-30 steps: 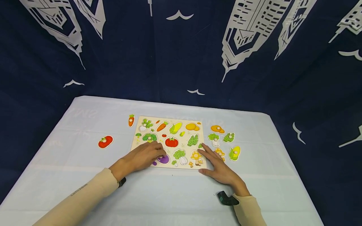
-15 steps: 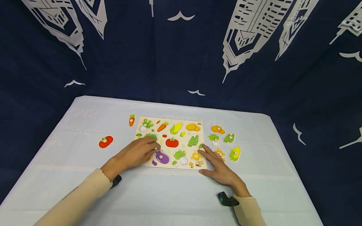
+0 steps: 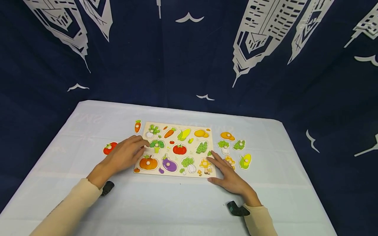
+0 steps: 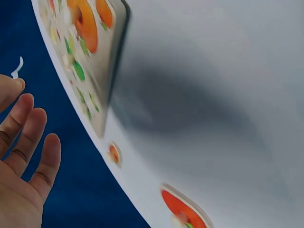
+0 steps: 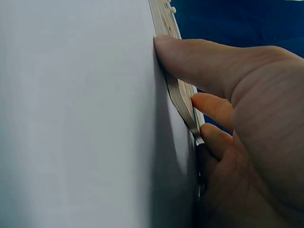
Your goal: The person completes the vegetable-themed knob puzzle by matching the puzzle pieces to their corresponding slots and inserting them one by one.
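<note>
A wooden vegetable puzzle board (image 3: 174,173) lies on the white table. Knobbed pieces of a pumpkin (image 3: 148,163), an eggplant (image 3: 169,164), a broccoli (image 3: 157,146) and a radish (image 3: 152,130) sit in it. My left hand (image 3: 125,152) hovers by the board's left edge, holding nothing; its fingers are apart in the left wrist view. It partly covers a loose tomato piece (image 3: 109,148). My right hand (image 3: 228,175) rests at the board's right edge, straight fingers on top and thumb (image 5: 190,54) against the near corner. A mushroom piece (image 3: 229,160) is half hidden behind it.
Left of the board lies a loose carrot piece (image 3: 137,126). On the right are potato (image 3: 226,136), bok choy (image 3: 224,147), leafy green (image 3: 239,144) and corn (image 3: 245,161) pieces. A dark blue curtain (image 3: 189,59) hangs behind the table.
My left hand has moved left from over the eggplant, past the pumpkin, to the board's left edge, uncovering pumpkin, eggplant and broccoli. My right hand has stayed in place.
</note>
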A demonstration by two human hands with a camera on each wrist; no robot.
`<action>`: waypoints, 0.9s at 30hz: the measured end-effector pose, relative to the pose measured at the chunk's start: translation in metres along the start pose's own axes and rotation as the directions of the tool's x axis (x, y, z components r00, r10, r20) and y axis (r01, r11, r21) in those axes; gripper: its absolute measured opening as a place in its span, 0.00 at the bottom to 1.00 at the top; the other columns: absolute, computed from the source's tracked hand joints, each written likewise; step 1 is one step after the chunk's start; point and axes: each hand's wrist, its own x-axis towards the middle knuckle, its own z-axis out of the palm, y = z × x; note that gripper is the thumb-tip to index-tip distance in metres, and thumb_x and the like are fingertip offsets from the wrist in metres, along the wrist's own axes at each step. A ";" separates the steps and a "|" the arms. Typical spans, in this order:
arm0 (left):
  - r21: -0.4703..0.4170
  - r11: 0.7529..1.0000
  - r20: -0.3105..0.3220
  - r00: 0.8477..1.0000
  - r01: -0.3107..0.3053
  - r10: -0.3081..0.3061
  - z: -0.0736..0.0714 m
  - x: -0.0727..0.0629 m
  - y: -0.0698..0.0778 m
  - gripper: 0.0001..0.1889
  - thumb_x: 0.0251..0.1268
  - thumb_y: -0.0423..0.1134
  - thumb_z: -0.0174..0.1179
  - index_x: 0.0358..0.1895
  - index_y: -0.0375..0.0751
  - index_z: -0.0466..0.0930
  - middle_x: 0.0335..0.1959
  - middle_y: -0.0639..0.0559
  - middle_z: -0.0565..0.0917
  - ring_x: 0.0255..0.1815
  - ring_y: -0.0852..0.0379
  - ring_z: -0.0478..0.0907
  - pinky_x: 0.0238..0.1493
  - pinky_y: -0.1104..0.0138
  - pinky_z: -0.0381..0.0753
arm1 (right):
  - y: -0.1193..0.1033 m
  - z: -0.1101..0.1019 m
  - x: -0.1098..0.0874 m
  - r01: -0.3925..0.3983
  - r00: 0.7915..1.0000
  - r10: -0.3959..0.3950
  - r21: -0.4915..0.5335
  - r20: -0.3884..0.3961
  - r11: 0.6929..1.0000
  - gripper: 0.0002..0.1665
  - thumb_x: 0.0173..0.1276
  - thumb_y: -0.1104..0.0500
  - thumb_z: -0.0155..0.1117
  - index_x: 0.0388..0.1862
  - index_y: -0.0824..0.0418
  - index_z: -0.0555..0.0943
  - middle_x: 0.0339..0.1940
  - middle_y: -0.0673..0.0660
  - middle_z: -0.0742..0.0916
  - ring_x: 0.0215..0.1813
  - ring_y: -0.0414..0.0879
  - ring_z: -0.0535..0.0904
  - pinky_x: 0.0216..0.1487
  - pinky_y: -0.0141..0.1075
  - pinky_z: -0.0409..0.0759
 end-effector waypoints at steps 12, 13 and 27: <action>0.062 0.993 -0.044 0.994 0.099 -0.096 -0.009 -0.014 -0.022 0.10 0.68 0.34 0.62 0.51 0.41 0.83 0.44 0.49 0.83 0.46 0.51 0.78 0.50 0.52 0.83 | 0.001 0.001 0.000 0.019 1.000 -0.019 0.002 -0.005 1.000 0.47 0.63 0.47 0.73 0.79 0.46 0.63 0.85 0.51 0.54 0.84 0.56 0.46 0.81 0.58 0.39; 0.067 0.992 -0.045 0.993 0.109 -0.106 -0.009 -0.016 -0.024 0.10 0.68 0.34 0.62 0.51 0.41 0.83 0.44 0.49 0.83 0.46 0.50 0.78 0.49 0.52 0.83 | 0.002 0.001 0.000 0.020 1.000 -0.019 0.002 -0.005 1.000 0.47 0.63 0.47 0.73 0.79 0.46 0.63 0.85 0.51 0.54 0.84 0.56 0.46 0.81 0.58 0.39; 0.082 0.982 -0.058 0.985 0.169 -0.164 -0.017 -0.034 -0.043 0.10 0.67 0.28 0.59 0.49 0.38 0.84 0.45 0.47 0.83 0.42 0.50 0.78 0.43 0.53 0.83 | 0.000 0.000 -0.001 0.018 1.000 -0.018 0.008 -0.004 1.000 0.47 0.63 0.49 0.73 0.79 0.48 0.63 0.84 0.52 0.54 0.84 0.57 0.46 0.80 0.59 0.40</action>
